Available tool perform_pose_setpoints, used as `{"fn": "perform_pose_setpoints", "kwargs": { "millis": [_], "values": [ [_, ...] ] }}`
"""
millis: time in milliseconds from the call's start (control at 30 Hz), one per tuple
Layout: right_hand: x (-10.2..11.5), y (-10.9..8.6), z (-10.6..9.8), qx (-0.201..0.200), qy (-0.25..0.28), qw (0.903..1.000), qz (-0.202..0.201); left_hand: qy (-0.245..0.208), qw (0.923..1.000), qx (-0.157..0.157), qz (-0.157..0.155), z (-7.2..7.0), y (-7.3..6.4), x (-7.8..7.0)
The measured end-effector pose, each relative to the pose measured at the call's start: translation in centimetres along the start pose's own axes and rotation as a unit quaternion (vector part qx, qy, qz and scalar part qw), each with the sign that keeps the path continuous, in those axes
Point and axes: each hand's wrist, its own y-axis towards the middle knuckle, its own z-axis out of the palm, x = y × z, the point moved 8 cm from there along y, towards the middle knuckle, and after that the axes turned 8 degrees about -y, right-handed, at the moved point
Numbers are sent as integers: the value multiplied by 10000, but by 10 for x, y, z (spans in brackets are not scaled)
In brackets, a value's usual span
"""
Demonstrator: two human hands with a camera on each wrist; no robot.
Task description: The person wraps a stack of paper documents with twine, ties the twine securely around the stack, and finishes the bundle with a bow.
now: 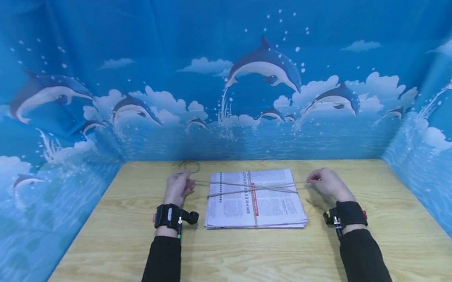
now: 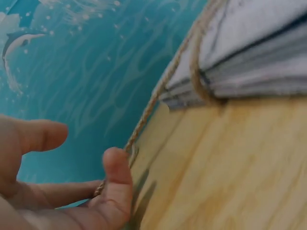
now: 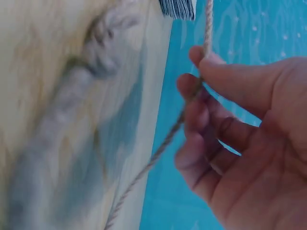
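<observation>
A stack of folded newspapers (image 1: 233, 211) lies on the table, with twine (image 1: 231, 192) running across it and another strand (image 1: 255, 220) running from back to front. Left of the stack, my left hand (image 1: 178, 188) holds one end, its fingers curled round the twine (image 2: 144, 117) and the thumb apart. On the right, my right hand (image 1: 326, 183) pinches the other end between thumb and fingertips. Both strands are stretched low over the paper and cross near its middle. Below the right fingers, the tail of twine (image 3: 165, 143) slants down toward the table.
A loose loop of twine (image 1: 192, 162) lies behind my left hand. Twine with a thick, blurred end (image 3: 53, 124) is close to the right wrist camera. Blue dolphin-print sheeting (image 1: 217, 137) walls the wooden table (image 1: 243, 268) at the back and both sides.
</observation>
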Motion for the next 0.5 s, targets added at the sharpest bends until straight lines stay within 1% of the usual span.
{"fn": "perform_pose_setpoints", "kwargs": {
  "millis": [67, 167, 233, 300, 333, 400, 433, 500],
  "values": [
    [5, 1, 5, 112, 2, 9999, -39, 196, 9997, 75, -84, 0, 1, 3],
    [18, 5, 11, 180, 3, 9997, -172, 446, 9988, 177, -39, 0, 1, 3],
    [30, 8, 15, 86, 4, 9992, -390, 698, 9973, 205, 61, -1, 1, 2],
    [44, 11, 19, -40, 8, 9971, -754, 1131, 9932, 180, 196, -2, 0, 0],
    [50, 13, 23, -44, 20, 9956, -937, 1430, 9892, 165, 275, -2, 0, -1],
    [61, 14, 30, 0, -21, 9927, -1202, 2091, 9767, 122, 467, -2, -1, -4],
    [64, 15, 33, 49, -55, 9920, -1257, 2478, 9670, 104, 578, -1, -2, -6],
    [67, 15, 37, 109, -145, 9914, -1292, 3197, 9438, 59, 837, 2, -5, -11]
  ]
}}
